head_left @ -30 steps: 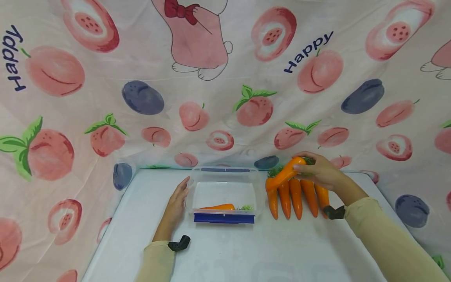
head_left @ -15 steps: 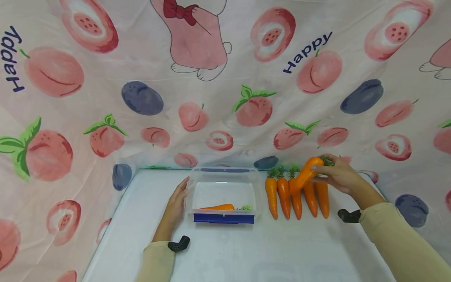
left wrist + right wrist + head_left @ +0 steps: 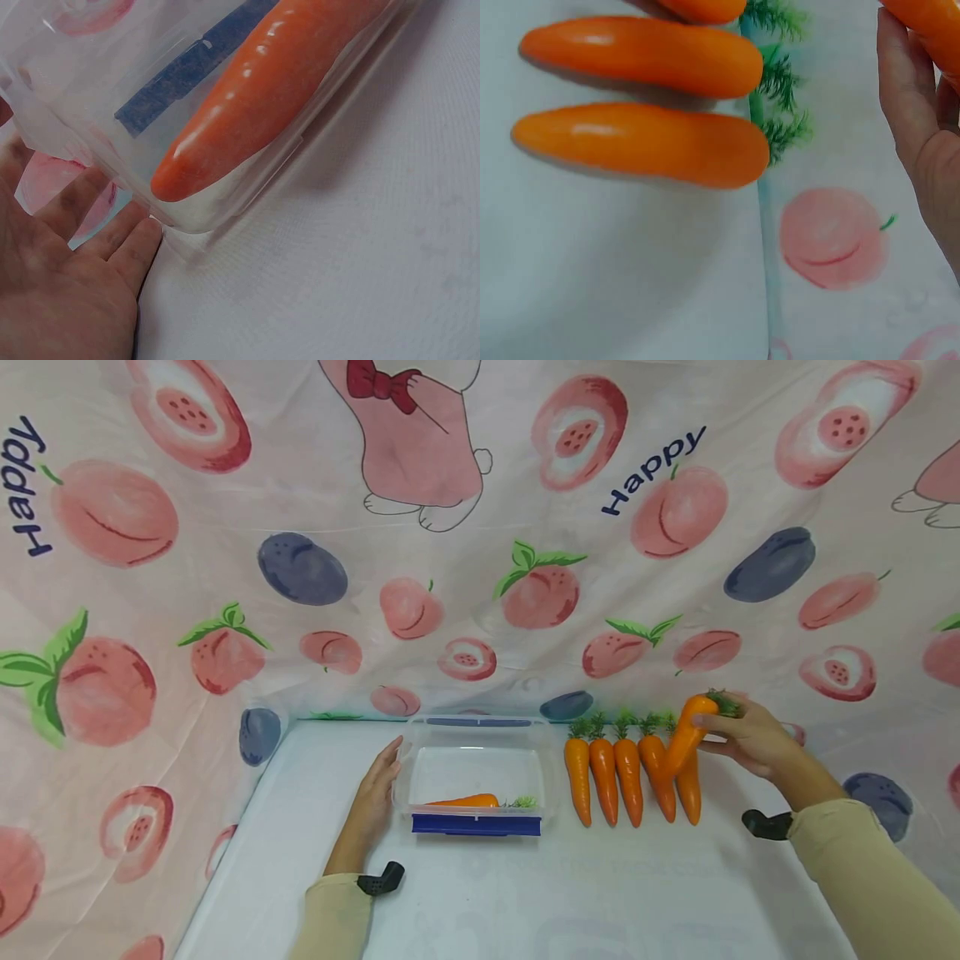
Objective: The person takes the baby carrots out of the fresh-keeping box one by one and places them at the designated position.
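Note:
My right hand pinches a carrot by its leafy end, held tilted above the right end of a row. Several carrots with green tops lie side by side there, among them a carrot in the middle. In the right wrist view the held carrot shows only at the top corner. Left of the row stands a clear plastic box with a blue front clip. One carrot lies inside along its front wall. The left hand touches the box's left side with its fingers extended.
A white table bears the box and the row of carrots. Behind it hangs a fruit-printed cloth, close to the far edge. Each wrist carries a small black device, such as the left one.
My right hand has carried the carrot rightward along the row, from above its left end to above its right end. The left hand and the box have stayed put.

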Demonstrator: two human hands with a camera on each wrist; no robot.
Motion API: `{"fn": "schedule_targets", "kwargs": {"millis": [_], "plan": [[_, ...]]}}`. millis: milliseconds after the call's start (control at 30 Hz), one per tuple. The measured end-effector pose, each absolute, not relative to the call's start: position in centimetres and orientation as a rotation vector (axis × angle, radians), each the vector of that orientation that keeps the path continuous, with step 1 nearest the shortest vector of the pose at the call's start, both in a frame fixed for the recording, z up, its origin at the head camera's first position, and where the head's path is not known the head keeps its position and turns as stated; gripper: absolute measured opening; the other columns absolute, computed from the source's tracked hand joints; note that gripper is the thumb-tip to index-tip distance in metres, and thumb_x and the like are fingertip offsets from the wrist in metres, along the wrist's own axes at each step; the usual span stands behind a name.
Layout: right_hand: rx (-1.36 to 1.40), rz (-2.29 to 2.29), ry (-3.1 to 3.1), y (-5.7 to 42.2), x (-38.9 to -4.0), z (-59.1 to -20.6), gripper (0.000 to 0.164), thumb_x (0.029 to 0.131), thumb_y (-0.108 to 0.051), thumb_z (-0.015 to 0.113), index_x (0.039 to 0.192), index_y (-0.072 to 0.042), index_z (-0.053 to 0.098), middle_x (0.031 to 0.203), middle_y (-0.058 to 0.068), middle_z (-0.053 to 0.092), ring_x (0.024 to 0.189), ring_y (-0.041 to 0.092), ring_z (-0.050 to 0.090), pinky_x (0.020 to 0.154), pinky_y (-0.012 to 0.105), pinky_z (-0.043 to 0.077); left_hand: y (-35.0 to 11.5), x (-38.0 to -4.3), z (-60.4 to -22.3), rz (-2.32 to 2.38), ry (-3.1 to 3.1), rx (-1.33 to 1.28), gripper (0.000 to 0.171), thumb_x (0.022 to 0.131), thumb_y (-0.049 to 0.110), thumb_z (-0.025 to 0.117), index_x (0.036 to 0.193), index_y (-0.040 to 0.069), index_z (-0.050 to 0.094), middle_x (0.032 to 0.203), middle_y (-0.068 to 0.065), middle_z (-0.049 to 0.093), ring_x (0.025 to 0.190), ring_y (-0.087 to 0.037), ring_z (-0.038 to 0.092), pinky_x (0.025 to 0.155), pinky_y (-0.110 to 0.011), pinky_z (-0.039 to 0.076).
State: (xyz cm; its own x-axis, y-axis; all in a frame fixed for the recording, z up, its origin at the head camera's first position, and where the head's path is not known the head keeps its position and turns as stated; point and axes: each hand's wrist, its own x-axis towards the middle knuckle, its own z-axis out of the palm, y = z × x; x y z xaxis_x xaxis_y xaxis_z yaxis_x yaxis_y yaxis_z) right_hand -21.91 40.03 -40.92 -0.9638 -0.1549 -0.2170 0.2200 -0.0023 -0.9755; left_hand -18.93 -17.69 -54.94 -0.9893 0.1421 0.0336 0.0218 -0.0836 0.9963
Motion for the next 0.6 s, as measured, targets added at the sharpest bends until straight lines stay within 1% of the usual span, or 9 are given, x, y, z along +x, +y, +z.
{"fn": "schedule_targets", "kwargs": {"millis": [67,100,200,433,467,600], "plan": [[0.082,-2.08,1.999,40.5,-21.8,-41.0,0.039,0.1,-0.007,0.063,0.133,-0.015,0.044,0.111,-0.009,0.065,0.098,0.012,0.067,0.081,0.033,0.063,-17.7,-18.9,-55.0,2.25,2.064,0.186,0.055,0.11,0.033,0.042,0.162,0.019,0.03,0.169,-0.008,0.025,0.156,-0.029,0.023,0.127,-0.053,0.02],[0.087,-2.099,1.986,40.7,-21.7,-41.1,0.038,0.1,-0.006,0.062,0.131,-0.018,0.043,0.11,-0.01,0.066,0.097,0.012,0.068,0.08,0.034,0.063,-17.7,-18.9,-55.0,2.249,2.066,0.183,0.055,0.11,0.033,0.042,0.161,0.02,0.03,0.169,-0.008,0.025,0.156,-0.029,0.023,0.127,-0.053,0.021],[0.094,-2.14,1.968,41.4,-21.6,-41.5,0.043,0.101,-0.005,0.06,0.132,-0.021,0.035,0.109,-0.011,0.067,0.096,0.012,0.07,0.078,0.035,0.063,-17.7,-18.9,-54.9,2.251,2.063,0.179,0.055,0.11,0.033,0.042,0.161,0.02,0.03,0.169,-0.009,0.025,0.156,-0.029,0.023,0.127,-0.053,0.02],[0.187,-2.106,1.997,42.9,-21.4,-42.6,0.065,0.101,-0.014,0.063,0.149,-0.026,0.021,0.113,-0.016,0.063,0.098,0.006,0.068,0.076,0.034,0.062,-17.6,-18.9,-54.9,2.257,2.059,0.184,0.056,0.11,0.033,0.042,0.162,0.016,0.028,0.169,-0.01,0.024,0.156,-0.031,0.023,0.127,-0.056,0.019],[0.2,-2.094,2.006,43.1,-21.4,-42.8,0.069,0.101,-0.016,0.063,0.153,-0.026,0.018,0.112,-0.017,0.063,0.098,0.005,0.067,0.076,0.033,0.062,-17.6,-18.9,-54.9,2.255,2.062,0.182,0.056,0.11,0.033,0.042,0.162,0.017,0.029,0.169,-0.01,0.024,0.156,-0.031,0.023,0.127,-0.055,0.019],[0.254,-2.075,2.035,43.7,-21.3,-43.6,0.084,0.102,-0.021,0.064,0.163,-0.018,0.006,0.109,-0.019,0.064,0.097,0.002,0.066,0.075,0.031,0.061,-17.7,-18.8,-54.8,2.24,2.08,0.169,0.054,0.11,0.034,0.042,0.161,0.02,0.03,0.169,-0.008,0.024,0.157,-0.029,0.022,0.127,-0.055,0.019]]}}
